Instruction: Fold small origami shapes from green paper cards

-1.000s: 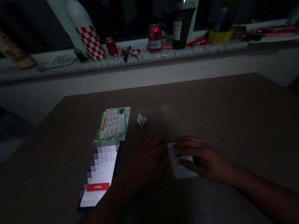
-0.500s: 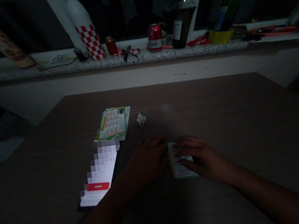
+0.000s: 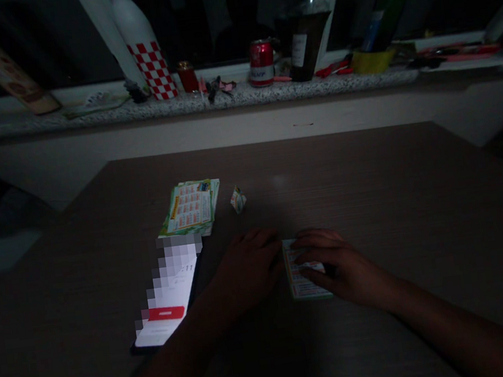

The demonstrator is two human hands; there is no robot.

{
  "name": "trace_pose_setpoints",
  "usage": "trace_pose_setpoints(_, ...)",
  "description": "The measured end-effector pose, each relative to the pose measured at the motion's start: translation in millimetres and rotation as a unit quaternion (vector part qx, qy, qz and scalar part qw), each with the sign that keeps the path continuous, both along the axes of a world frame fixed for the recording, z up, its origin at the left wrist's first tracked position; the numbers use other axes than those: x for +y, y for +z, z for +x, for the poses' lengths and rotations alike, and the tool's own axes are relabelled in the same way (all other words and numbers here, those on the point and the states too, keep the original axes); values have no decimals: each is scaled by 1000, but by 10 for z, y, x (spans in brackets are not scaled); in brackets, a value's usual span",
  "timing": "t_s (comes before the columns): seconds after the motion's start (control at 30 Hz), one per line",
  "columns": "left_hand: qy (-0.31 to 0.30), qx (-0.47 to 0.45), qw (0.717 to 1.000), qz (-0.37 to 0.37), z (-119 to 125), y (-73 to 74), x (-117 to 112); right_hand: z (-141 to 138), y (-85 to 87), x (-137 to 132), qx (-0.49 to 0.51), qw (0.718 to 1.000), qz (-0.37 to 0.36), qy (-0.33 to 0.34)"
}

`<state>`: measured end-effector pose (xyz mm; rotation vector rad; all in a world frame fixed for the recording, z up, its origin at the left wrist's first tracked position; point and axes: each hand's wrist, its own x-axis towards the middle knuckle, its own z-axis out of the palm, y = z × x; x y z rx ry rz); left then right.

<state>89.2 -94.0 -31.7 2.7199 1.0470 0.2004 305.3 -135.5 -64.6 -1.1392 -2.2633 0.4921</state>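
A small printed card (image 3: pixel 298 281) lies flat on the dark wooden table (image 3: pixel 373 197) in front of me. My right hand (image 3: pixel 335 264) rests on top of it with fingers stretched flat and pressed on the card. My left hand (image 3: pixel 248 269) lies flat on the table just left of the card, its fingertips at the card's left edge. A stack of similar printed cards (image 3: pixel 190 207) sits further back on the left. A small folded paper piece (image 3: pixel 237 199) stands beside the stack.
A lit phone (image 3: pixel 169 301) lies left of my left arm. On the stone windowsill (image 3: pixel 176 106) stand a red-and-white checked bottle (image 3: pixel 144 48), a red can (image 3: pixel 261 62), dark bottles (image 3: pixel 306 39) and small clutter. The room is very dark.
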Motion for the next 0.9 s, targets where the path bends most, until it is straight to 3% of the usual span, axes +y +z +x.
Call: trace_pose_setpoints(0.9,14,-16,1000,-8,-20,-16,-1,0,-6,7,9,1000,8,5)
